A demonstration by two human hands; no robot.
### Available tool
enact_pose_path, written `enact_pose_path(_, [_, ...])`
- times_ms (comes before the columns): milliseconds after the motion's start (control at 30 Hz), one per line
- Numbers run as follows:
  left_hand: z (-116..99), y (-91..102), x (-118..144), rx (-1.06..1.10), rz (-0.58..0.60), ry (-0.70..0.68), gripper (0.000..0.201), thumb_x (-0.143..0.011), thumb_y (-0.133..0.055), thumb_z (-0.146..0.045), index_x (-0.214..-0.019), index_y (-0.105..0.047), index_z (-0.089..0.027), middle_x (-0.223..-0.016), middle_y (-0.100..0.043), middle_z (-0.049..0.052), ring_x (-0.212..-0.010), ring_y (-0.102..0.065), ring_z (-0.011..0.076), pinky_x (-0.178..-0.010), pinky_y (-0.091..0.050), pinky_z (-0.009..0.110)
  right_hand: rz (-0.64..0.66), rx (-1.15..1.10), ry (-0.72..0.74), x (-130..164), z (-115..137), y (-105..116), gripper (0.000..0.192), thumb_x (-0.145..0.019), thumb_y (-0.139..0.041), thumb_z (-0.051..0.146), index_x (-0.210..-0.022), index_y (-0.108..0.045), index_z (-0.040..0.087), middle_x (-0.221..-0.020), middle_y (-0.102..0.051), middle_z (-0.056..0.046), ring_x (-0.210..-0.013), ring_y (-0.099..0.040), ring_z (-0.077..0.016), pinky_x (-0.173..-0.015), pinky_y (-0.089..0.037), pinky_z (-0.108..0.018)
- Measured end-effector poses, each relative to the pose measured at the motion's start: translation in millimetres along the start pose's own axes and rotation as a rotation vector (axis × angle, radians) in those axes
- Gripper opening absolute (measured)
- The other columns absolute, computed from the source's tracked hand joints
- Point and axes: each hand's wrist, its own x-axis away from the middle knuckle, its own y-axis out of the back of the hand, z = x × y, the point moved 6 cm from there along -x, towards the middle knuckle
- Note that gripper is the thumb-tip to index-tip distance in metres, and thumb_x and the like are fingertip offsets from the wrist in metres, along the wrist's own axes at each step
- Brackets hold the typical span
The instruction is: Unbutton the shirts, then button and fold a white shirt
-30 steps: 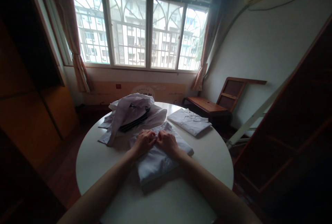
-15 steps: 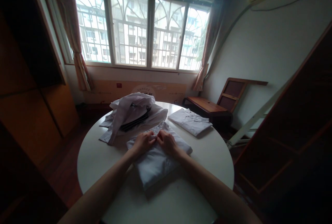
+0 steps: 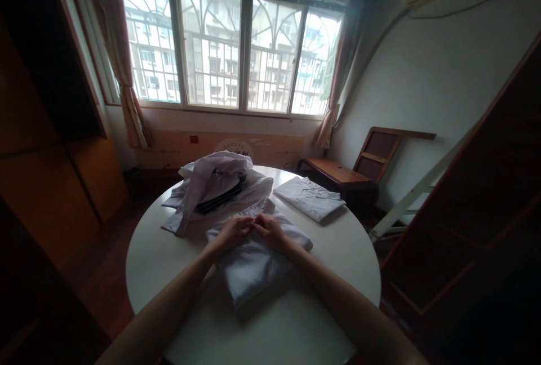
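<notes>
A: Containers? None were made out; a folded white shirt [image 3: 253,261] was laid mid-worktop [image 3: 296,320].

B: Fingers? Left hand [image 3: 234,231] and right hand [image 3: 270,231] were curled narrow, pinched on the shirt's far edge.

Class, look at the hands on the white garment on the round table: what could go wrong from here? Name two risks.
1. The left hand and right hand press only the far end of the folded white garment; its near end may spring open.
2. The loose pile of white cloth lies close behind it, so an edge could get caught in a fold.
</notes>
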Motion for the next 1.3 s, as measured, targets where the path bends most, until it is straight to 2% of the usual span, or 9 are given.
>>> enact_pose_path(167, [1.5, -0.2, 0.4, 0.051, -0.032, 0.063, 0.027, -0.073, -0.051, -0.024, -0.096, -0.064, -0.018, -0.091, -0.068, 0.005, -0.079, -0.061, 0.0195, -0.073, -0.046, 0.028, 0.061, -0.346, -0.102, -2.1, -8.5, -3.6, 0.016, -0.076, -0.048, 0.033, -0.070, -0.044, 0.018, -0.063, -0.043, 0.003, -0.056, -0.040, -0.0092, -0.052, -0.033, -0.021])
enact_pose_path(300, [2.6, -2.2, -1.4, 0.076, -0.054, 0.047, 0.026, -0.072, -0.052, -0.022, -0.095, -0.064, -0.016, -0.090, -0.068, 0.005, -0.080, -0.061, 0.0198, -0.075, -0.045, 0.029, 0.088, -0.468, -0.148, 0.1, -7.7, -4.1, 0.018, -0.074, -0.050, 0.034, -0.070, -0.044, 0.018, -0.058, -0.041, 0.005, -0.051, -0.036, -0.0072, -0.046, -0.029, -0.020])
enact_pose_path(533, [4.4, -0.4, -0.7, 0.136, -0.118, 0.102, 0.026, -0.071, -0.055, -0.022, -0.093, -0.065, -0.015, -0.092, -0.068, 0.005, -0.084, -0.061, 0.0202, -0.076, -0.046, 0.029, 0.063, -0.495, -0.175, 1.3, -8.4, -1.6, 0.014, -0.074, -0.050, 0.030, -0.071, -0.044, 0.018, -0.056, -0.040, 0.006, -0.048, -0.035, -0.0061, -0.043, -0.027, -0.018])
enact_pose_path(667, [1.1, -3.1, -0.7, 0.187, -0.081, 0.071, 0.029, -0.074, -0.054, -0.032, -0.094, -0.065, -0.014, -0.092, -0.068, 0.006, -0.081, -0.062, 0.0196, -0.072, -0.047, 0.028, 0.067, -0.526, -0.189, 0.4, -9.6, -2.1, 0.012, -0.074, -0.049, 0.028, -0.070, -0.043, 0.019, -0.055, -0.040, 0.006, -0.045, -0.036, -0.0061, -0.042, -0.027, -0.019])
enact_pose_path(767, [2.8, -4.6, -1.6, 0.175, -0.090, 0.076, 0.028, -0.075, -0.053, -0.034, -0.092, -0.065, -0.015, -0.090, -0.068, 0.006, -0.079, -0.062, 0.0194, -0.071, -0.047, 0.028, 0.068, -0.512, -0.204, 0.0, -10.9, -1.8, 0.010, -0.075, -0.047, 0.026, -0.069, -0.043, 0.019, -0.053, -0.040, 0.006, -0.045, -0.036, -0.0065, -0.042, -0.027, -0.019])
enact_pose_path(933, [3.5, -5.2, -1.7, 0.154, -0.108, 0.069, 0.027, -0.075, -0.054, -0.035, -0.089, -0.066, -0.015, -0.087, -0.069, 0.005, -0.077, -0.062, 0.0190, -0.071, -0.046, 0.027, 0.086, -0.533, -0.150, -0.4, -10.3, -2.3, 0.010, -0.074, -0.049, 0.026, -0.069, -0.045, 0.019, -0.055, -0.041, 0.006, -0.046, -0.036, -0.0068, -0.043, -0.027, -0.020])
enact_pose_path(1167, [-1.7, -1.1, 0.4, 0.102, -0.120, 0.075, 0.025, -0.076, -0.052, -0.031, -0.089, -0.066, -0.015, -0.087, -0.069, 0.004, -0.077, -0.062, 0.0186, -0.071, -0.046, 0.026, 0.034, -0.492, -0.172, 0.9, -10.6, -1.0, 0.010, -0.077, -0.040, 0.026, -0.072, -0.043, 0.019, -0.054, -0.039, 0.004, -0.046, -0.036, -0.0086, -0.043, -0.028, -0.022])
enact_pose_path(1300, [-2.6, -1.9, 0.4, 0.087, -0.117, 0.074, 0.024, -0.075, -0.052, -0.029, -0.089, -0.066, -0.015, -0.087, -0.068, 0.004, -0.076, -0.061, 0.0184, -0.071, -0.046, 0.027, 0.010, -0.430, -0.158, 1.6, -8.1, 0.3, 0.012, -0.077, -0.041, 0.029, -0.071, -0.043, 0.019, -0.055, -0.039, 0.005, -0.047, -0.035, -0.0081, -0.044, -0.027, -0.021])
